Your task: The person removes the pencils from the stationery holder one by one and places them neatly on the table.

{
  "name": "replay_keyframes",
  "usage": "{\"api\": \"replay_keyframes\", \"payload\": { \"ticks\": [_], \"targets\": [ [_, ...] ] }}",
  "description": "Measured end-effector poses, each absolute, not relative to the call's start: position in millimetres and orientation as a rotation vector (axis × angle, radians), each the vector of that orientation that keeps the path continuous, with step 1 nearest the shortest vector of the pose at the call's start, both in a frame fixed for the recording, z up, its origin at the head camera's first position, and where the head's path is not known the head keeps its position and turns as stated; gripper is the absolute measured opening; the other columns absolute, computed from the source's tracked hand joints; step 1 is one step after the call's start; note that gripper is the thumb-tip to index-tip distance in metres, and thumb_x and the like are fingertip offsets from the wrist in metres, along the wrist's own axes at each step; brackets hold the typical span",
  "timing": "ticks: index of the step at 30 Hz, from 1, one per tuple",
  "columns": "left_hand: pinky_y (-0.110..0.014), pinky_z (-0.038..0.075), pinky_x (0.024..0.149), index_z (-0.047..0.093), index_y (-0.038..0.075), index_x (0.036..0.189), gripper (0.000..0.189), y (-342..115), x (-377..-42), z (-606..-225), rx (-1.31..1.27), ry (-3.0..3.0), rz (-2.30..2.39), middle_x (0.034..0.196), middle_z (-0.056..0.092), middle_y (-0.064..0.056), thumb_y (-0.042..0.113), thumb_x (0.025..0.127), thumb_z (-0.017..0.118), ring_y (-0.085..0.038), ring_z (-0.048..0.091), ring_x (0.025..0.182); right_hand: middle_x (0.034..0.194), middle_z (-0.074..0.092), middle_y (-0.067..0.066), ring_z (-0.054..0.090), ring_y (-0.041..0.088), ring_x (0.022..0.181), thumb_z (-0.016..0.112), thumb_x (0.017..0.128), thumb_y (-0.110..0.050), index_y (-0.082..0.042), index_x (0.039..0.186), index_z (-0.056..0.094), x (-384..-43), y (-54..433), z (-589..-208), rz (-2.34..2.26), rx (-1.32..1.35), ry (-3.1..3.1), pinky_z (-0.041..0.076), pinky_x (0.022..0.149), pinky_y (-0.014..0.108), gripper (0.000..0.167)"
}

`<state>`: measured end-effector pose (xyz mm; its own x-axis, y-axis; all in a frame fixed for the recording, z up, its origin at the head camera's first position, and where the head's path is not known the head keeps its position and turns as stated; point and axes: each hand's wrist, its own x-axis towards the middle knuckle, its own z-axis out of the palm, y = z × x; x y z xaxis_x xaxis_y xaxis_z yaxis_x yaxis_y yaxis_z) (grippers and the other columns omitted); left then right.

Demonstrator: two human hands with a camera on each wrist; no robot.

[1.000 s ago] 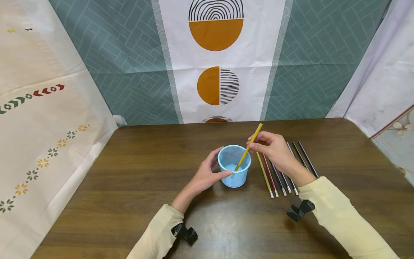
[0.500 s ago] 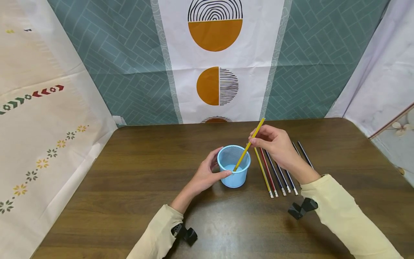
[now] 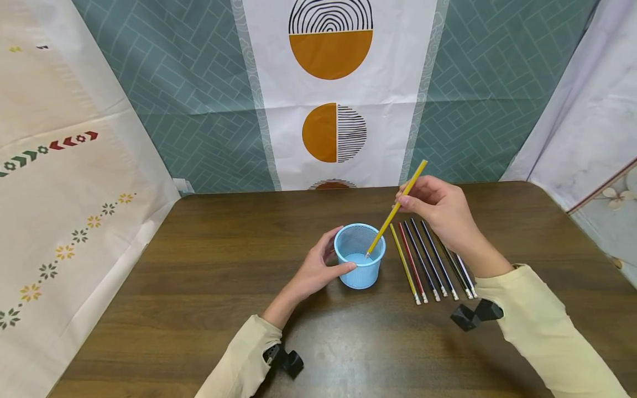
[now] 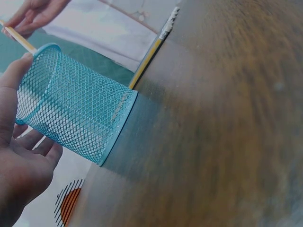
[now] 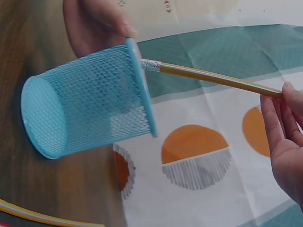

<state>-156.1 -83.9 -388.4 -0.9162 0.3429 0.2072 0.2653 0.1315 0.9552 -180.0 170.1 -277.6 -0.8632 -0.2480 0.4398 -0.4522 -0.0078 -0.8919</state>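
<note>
A light blue mesh pencil cup [image 3: 362,277] stands upright on the table. My left hand [image 3: 314,272] grips it from the left, thumb at the rim and fingers round the far side. Between the thumb and fingers of my right hand [image 3: 443,213], a yellow pencil [image 3: 401,203] is pinched, slanting down to the left. Its eraser end points down at the cup's mouth; in the right wrist view the pencil's eraser end [image 5: 151,65] is right at the rim [image 5: 142,87]. No other pencil shows inside the mesh cup [image 4: 80,99].
Right of the cup several pencils lie side by side, eraser ends toward me: a yellow pencil [image 3: 405,265], a red pencil [image 3: 413,263] and dark ones, partly under my right hand and wrist. Patterned cloths hang behind the brown wooden table [image 3: 224,243] and at both sides.
My right hand has moved up and to the right, drawing the yellow pencil upward so less of it is in the cup. The left hand and cup have stayed put.
</note>
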Motion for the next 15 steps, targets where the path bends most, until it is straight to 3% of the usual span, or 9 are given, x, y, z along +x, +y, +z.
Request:
{"api": "replay_keyframes", "payload": {
  "ticks": [15],
  "targets": [
    [-0.042,0.036,0.106,0.037,0.007,0.145,0.075,-84,-156,-389,0.628,2.316,1.953,0.139,0.05,-0.011,0.008,0.082,0.077,-0.022,0.045,0.129,0.089,0.069,0.006,0.068,0.014,0.078,0.066,0.086,0.009,-0.005,0.097,0.068,-178,181,-266,1.961,0.738,-2.079,0.056,0.073,0.026,0.018]
  ]
}}
